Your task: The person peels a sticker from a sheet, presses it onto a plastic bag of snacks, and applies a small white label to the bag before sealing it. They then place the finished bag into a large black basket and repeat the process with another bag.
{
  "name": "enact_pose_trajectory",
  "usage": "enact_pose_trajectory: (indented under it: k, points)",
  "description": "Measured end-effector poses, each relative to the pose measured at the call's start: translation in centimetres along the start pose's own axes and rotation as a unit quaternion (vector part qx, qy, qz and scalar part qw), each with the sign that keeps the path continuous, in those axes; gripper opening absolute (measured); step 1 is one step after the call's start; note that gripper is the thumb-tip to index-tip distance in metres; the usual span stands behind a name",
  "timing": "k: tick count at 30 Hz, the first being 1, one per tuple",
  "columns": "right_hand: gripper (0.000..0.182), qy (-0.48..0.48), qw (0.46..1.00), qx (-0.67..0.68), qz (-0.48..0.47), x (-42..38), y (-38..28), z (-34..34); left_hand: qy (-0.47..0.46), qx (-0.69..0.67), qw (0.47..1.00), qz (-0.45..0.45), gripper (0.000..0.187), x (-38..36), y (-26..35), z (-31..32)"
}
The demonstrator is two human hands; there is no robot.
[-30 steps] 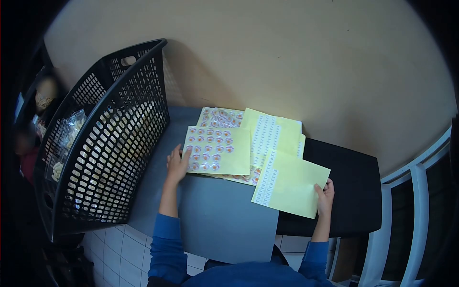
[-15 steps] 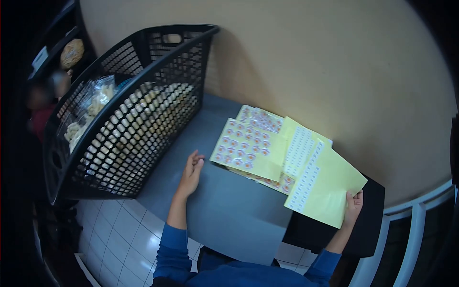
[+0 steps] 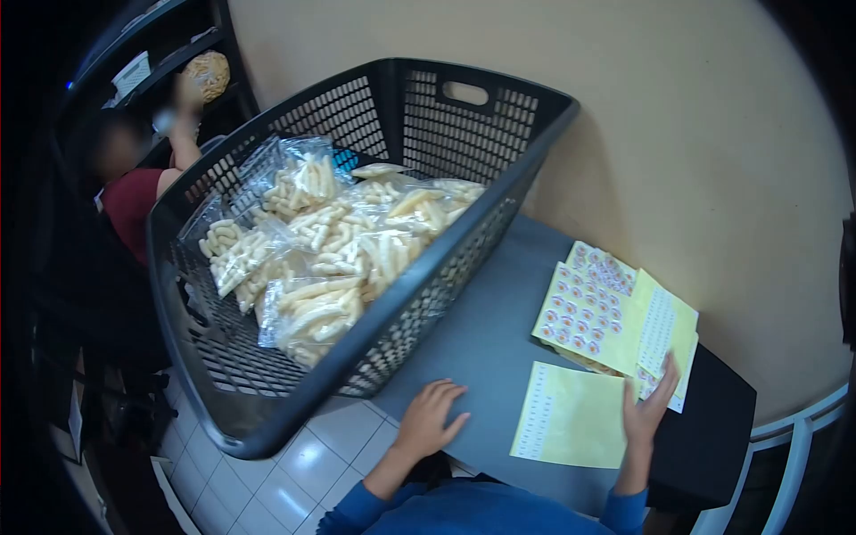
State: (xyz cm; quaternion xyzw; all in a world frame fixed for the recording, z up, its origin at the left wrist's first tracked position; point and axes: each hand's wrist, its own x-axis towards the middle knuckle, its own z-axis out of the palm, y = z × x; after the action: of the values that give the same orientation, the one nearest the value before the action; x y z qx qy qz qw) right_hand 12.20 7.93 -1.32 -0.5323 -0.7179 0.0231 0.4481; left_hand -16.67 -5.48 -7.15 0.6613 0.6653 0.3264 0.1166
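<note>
A yellow sticker sheet (image 3: pixel 578 419), with a strip of small white labels down its left side, lies on the grey table top (image 3: pixel 473 339). My right hand (image 3: pixel 649 401) is over that sheet's right edge, thumb and fingers apart. Behind it is a stack of sheets bearing round orange-and-white stickers (image 3: pixel 584 308), with another label sheet (image 3: pixel 660 323) beside it. My left hand (image 3: pixel 431 419) rests at the table's front edge with its fingers spread and nothing in it. To its upper left stands a big black basket (image 3: pixel 383 343).
Clear bags of pale stick-shaped snacks (image 3: pixel 330 232) fill the basket. At the left, a person in a dark red sleeve (image 3: pixel 134 209) reaches toward a dark shelf (image 3: pixel 169 67) holding a round bag (image 3: pixel 208 75). A beige wall (image 3: pixel 678 134) rises behind the table.
The label sheet has gone from my right hand at the stack's right to the table in front. My left hand has moved to the table's front edge. The view has swung left.
</note>
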Motion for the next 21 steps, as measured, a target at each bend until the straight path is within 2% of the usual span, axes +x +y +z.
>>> enact_pose_trajectory:
  k: [2,3,4,6,9,11,13,14,15,16,17,19,21]
  points:
    - [0.048,-0.026,0.994,0.032,-0.100,5.5,-5.9,-0.7,0.000,-0.005,1.000,0.006,0.036,0.2,0.2,-0.1]
    - [0.040,-0.005,0.983,0.047,-0.176,8.1,-10.1,-1.2,0.000,0.000,1.000,0.007,0.036,0.1,0.0,-0.1]
    - [0.036,0.015,0.963,0.090,-0.254,10.4,-13.6,-1.1,-0.005,-0.009,1.000,0.004,0.036,0.0,-0.3,0.2]
    - [0.033,-0.018,0.901,0.198,-0.386,14.2,-19.8,0.0,-0.020,-0.025,0.999,0.006,0.035,-0.4,-0.8,0.2]
    - [0.029,-0.238,0.788,0.322,-0.468,17.9,-28.6,4.2,0.015,-0.066,0.998,0.007,0.033,-0.6,-0.6,0.1]
    - [0.032,-0.402,0.725,0.267,-0.491,18.5,-33.2,8.1,0.037,-0.076,0.996,0.002,0.030,-0.7,-0.3,0.3]
    - [0.040,-0.515,0.656,0.116,-0.539,17.7,-36.8,12.2,0.043,-0.064,0.997,-0.014,0.029,-1.2,-0.5,1.2]
    - [0.046,-0.574,0.638,-0.003,-0.513,16.7,-38.7,12.9,0.086,-0.011,0.996,0.026,0.028,-1.5,-1.1,2.1]
    - [0.052,-0.572,0.613,-0.084,-0.539,15.7,-39.8,14.2,0.089,-0.009,0.996,0.024,0.028,-1.1,-0.7,1.1]
    - [0.049,-0.562,0.564,-0.159,-0.583,14.8,-40.9,15.6,0.054,-0.032,0.998,0.013,0.028,-0.5,0.4,-0.7]
    - [0.049,-0.562,0.563,-0.158,-0.585,14.5,-41.6,16.6,0.019,-0.055,0.998,0.003,0.028,-0.2,0.9,-1.7]
    - [0.048,-0.530,0.507,-0.286,-0.616,14.2,-42.3,18.1,0.024,-0.054,0.998,-0.002,0.027,-0.2,0.8,-1.1]
    - [0.048,-0.527,0.518,-0.272,-0.616,14.1,-41.5,20.2,0.033,-0.096,0.995,-0.007,0.026,-0.3,0.5,-0.6]
